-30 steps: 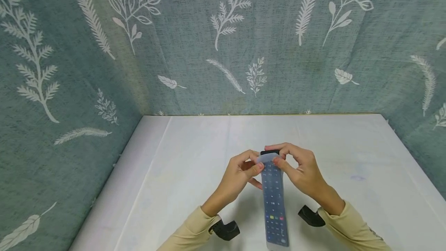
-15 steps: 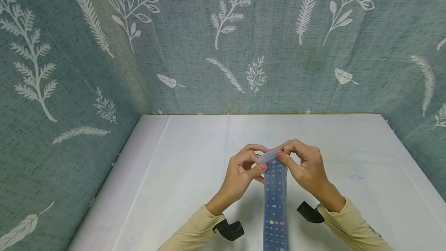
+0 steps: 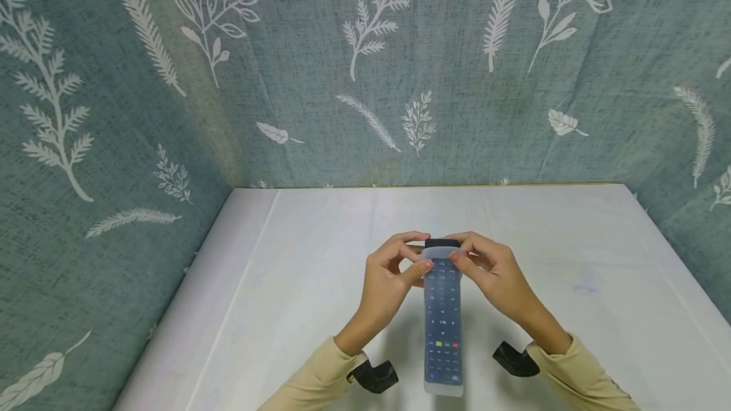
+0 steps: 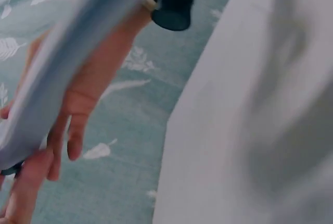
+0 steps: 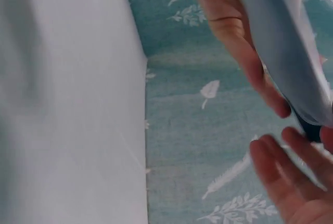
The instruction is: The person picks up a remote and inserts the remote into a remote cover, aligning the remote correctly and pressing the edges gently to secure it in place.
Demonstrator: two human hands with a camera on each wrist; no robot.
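A long remote control [image 3: 442,316] in a translucent silicone cover is held up above the table, buttons facing the head camera. Its black end [image 3: 441,243] pokes out beyond the cover's whitish rim [image 3: 438,252] at the top. My left hand [image 3: 391,278] pinches the left side of that end, thumb on the front. On the other side my right hand [image 3: 491,271] pinches the right corner, its thumb near the rim. Both wrist views show the covered remote's blurred underside [image 4: 67,52] [image 5: 283,41], with fingers at its tip.
A white table [image 3: 297,284] lies beneath the hands. Leaf-patterned green cloth [image 3: 320,81] walls it in at the back and sides. Black wrist-camera mounts [image 3: 374,376] [image 3: 516,359] stick out from the beige sleeves.
The remote swung toward the head camera and back, its lower end now higher in view. Its black end, hidden half a second ago, shows again above the rim. Both hands kept their grip.
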